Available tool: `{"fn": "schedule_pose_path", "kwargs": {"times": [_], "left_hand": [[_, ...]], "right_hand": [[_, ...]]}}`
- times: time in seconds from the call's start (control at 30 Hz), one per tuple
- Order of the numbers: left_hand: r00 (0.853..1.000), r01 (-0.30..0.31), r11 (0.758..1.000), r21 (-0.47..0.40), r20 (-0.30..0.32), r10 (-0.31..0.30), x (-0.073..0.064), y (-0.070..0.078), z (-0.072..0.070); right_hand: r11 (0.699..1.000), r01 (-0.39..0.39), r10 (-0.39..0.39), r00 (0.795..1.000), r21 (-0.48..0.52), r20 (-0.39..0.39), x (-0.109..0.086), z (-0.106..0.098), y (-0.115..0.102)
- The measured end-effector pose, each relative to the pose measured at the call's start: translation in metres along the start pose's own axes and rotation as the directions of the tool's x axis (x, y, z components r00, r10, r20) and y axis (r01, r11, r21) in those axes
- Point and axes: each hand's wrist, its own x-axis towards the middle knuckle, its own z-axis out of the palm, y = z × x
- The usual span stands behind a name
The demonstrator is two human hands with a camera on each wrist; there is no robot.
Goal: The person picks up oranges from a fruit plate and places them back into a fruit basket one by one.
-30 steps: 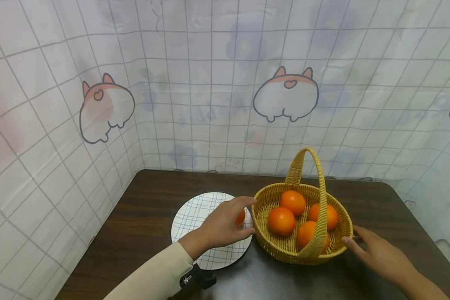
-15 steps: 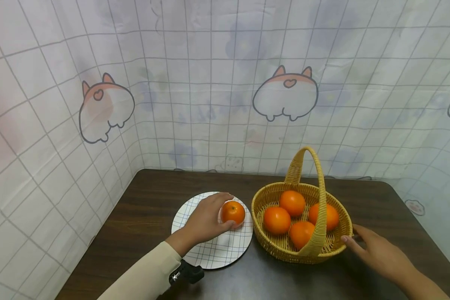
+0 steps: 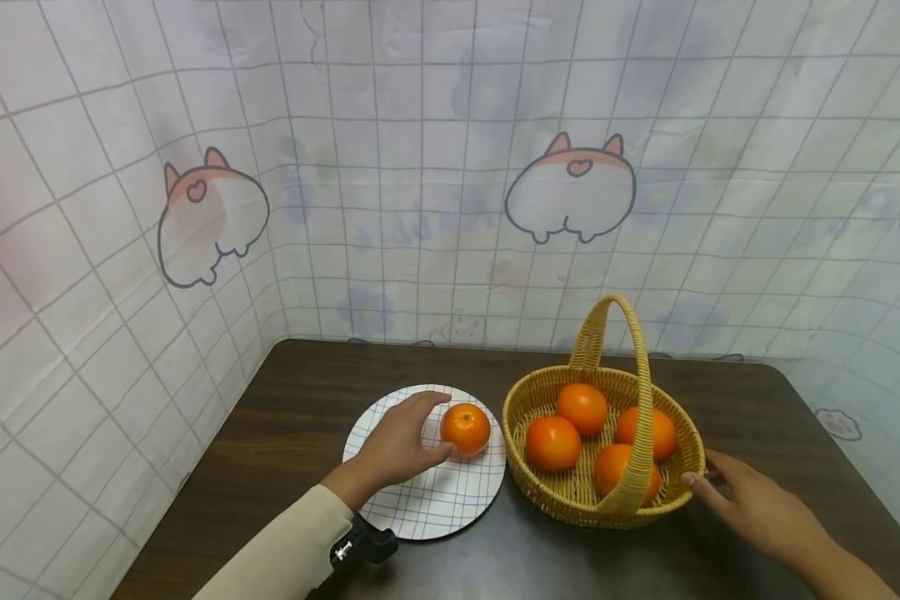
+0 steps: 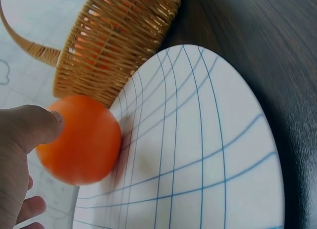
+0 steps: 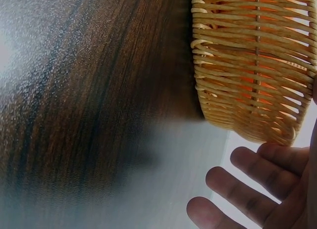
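A single orange [image 3: 466, 430] sits on the right part of a round white plate [image 3: 420, 500] with blue grid lines. My left hand [image 3: 397, 446] is just left of this orange, thumb and fingers spread apart. A gap shows between palm and fruit; the thumb tip [image 4: 52, 125] overlaps the orange in the left wrist view, and contact cannot be told. Right of the plate stands a yellow wicker basket [image 3: 555, 500] with a tall handle, several oranges [image 3: 553, 443] inside. My right hand [image 3: 765, 508] rests at its right end, thumb at the rim, fingers loosely extended in the right wrist view.
Plate and basket stand close together on a dark wood-grain table [image 3: 285, 433]. A white grid-patterned curtain [image 3: 420, 208] with cartoon prints borders the table behind and at the sides. The arched basket handle [image 3: 641, 400] rises above the oranges.
My left hand has drawn back leftward from the basket's edge over the plate, uncovering the orange there. Oranges in the basket have shifted slightly. The right hand stays in place.
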Motion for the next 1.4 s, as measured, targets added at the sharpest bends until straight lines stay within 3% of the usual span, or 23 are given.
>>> {"fn": "schedule_pose_path", "kwargs": {"times": [0.27, 0.83, 1.4], "left_hand": [[0.999, 0.035, 0.999, -0.042, 0.037, -0.033, 0.000, -0.002, 0.003], [0.997, 0.045, 0.996, -0.071, 0.072, -0.040, 0.008, -0.001, 0.014], [0.996, 0.001, 0.992, -0.125, 0.091, 0.011, 0.009, 0.002, 0.018]], "right_hand": [[1.000, -0.002, 0.002, 1.000, -0.011, -0.017, -0.001, 0.000, -0.001], [1.000, 0.002, -0.002, 1.000, -0.008, -0.026, -0.002, 0.000, -0.002], [1.000, 0.011, -0.011, 1.000, -0.010, -0.028, -0.005, 0.001, -0.003]]}}
